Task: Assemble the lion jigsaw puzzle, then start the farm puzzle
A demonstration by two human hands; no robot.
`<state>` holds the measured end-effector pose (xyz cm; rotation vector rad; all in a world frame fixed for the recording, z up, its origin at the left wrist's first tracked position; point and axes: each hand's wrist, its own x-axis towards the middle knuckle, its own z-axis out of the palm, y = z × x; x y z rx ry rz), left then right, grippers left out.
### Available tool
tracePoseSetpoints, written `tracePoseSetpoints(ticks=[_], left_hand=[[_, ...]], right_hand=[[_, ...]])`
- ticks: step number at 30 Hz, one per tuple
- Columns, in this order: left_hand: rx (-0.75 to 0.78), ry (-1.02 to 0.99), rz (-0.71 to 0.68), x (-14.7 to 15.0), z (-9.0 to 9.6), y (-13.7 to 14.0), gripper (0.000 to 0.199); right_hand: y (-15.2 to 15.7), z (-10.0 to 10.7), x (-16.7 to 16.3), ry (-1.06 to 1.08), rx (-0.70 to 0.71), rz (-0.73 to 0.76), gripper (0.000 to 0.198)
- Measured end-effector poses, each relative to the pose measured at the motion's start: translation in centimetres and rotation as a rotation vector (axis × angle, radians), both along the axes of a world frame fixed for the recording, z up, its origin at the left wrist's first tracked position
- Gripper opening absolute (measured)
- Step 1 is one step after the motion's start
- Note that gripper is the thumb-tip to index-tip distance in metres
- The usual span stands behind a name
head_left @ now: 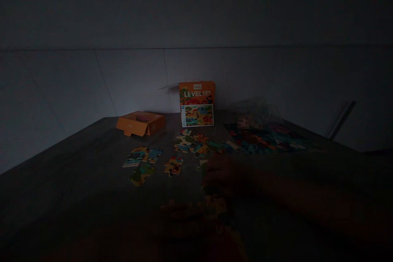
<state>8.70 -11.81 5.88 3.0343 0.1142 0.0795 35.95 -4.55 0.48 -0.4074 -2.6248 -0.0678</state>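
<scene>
Bordering puzzle pieces point(215, 205), left fingers point(178, 209) and right fingers point(213, 175) blur, spread and grip unclear.

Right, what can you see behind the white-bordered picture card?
Behind the picture card stands the orange LEVEL UP! box; its upper part and lettering show. The card covers much of its lower front, so that part cannot be seen.

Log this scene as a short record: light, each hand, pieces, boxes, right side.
Light: very dim
Right hand: at the puzzle pieces; hold unclear
Left hand: nearer the camera, blurred; hold unclear
Pieces: several spread on the grey table, some grouped before the picture card
Upright box: orange, reads LEVEL UP!, card in front
Other box: orange, lying at left, flap open
Right side: colourful flat sheet, apparently clear plastic behind
</scene>
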Motion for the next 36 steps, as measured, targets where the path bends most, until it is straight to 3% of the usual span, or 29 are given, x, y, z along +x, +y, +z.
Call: tracePoseSetpoints(ticks=[6, 13, 18, 22, 33, 36], left_hand=[[-0.169, -0.121, 0.041, -0.7, -0.5, 1.5, 0.045], [-0.081, -0.277, 0.126, -1.6, -2.9, 3.0, 0.038], [-0.085, -0.290, 0.259, -1.9, -3.0, 3.4, 0.030], [-0.075, -0.303, 0.292, -2.0, -3.1, 3.6, 0.028], [0.003, -0.258, 0.386, -2.3, -3.7, 3.9, 0.029], [0.018, -0.257, 0.505, -2.2, -4.0, 4.3, 0.029]], right_hand=[[1.1, -0.8, 0.5, 0.061, -0.125, -0.172, 0.018], [1.6, -0.9, 0.6, 0.054, -0.092, -0.236, 0.021], [1.0, -0.1, 0.6, -0.012, 0.064, -0.058, 0.024], [0.4, 0.5, 0.6, -0.063, 0.031, 0.067, 0.021], [-0.2, 1.4, 0.4, -0.141, -0.096, 0.051, 0.021], [-0.1, 1.1, 0.5, -0.123, -0.102, 0.069, 0.022]])
